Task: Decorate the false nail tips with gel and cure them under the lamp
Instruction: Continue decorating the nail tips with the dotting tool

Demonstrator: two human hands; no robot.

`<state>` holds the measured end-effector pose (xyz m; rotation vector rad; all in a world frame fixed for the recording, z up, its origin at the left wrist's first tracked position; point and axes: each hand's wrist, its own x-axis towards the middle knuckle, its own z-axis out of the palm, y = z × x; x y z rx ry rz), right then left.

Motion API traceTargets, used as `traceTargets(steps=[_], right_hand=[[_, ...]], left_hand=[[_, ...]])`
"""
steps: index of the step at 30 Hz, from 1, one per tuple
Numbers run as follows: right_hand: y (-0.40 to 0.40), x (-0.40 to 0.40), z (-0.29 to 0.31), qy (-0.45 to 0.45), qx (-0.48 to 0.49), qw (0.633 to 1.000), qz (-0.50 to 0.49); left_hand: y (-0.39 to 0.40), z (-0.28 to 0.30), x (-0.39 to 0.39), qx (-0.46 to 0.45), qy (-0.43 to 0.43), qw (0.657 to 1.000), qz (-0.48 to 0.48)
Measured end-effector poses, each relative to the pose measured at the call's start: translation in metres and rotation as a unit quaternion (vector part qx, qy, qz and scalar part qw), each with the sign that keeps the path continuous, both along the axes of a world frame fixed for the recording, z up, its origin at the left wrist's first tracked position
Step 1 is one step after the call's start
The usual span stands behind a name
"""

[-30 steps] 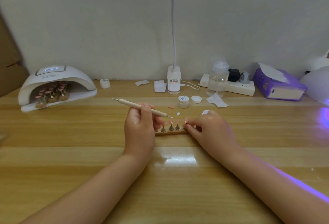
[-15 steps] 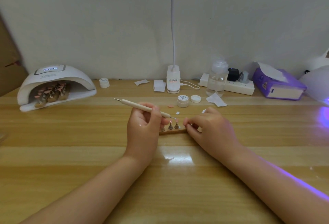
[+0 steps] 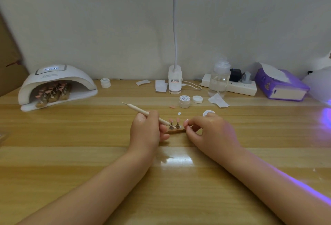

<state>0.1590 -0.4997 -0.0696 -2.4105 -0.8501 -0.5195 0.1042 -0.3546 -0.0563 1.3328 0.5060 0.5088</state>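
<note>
Pale wall and wooden bench. At frame centre, pink false nail tips stand on pegs in a small wooden holder. The dotting tool, pinched in the left hand, slopes from upper left down to the leftmost tip. The right hand, equally near, pinches the holder's right end. The curing lamp, mid-left, lies well apart.

My left hand has tipped the dotting tool downward, so its working end is now at the base of the left nail stand instead of above the tips. My right hand has shifted slightly, uncovering a small white jar behind it.
</note>
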Motion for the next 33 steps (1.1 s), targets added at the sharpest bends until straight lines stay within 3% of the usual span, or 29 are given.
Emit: traceTargets(steps=[6,11,15,19,33], right_hand=[[0.001,0.0,0.0,0.018,-0.018,1.0,-0.006],[0.002,0.0,0.0,0.058,0.054,0.997,0.025],[0.005,-0.004,-0.001,0.111,0.176,0.974,0.09],[0.008,-0.007,-0.001,0.099,0.193,0.965,0.144],[0.005,0.002,-0.006,0.075,0.191,0.968,0.144]], left_hand=[[0.006,-0.002,0.005,0.023,-0.012,1.0,0.004],[0.008,-0.006,0.005,0.057,-0.042,0.998,0.001],[0.004,-0.004,-0.001,0.107,-0.154,0.982,0.013],[-0.002,-0.002,-0.007,0.172,-0.24,0.955,-0.009],[-0.002,-0.013,-0.006,0.234,-0.245,0.94,-0.042]])
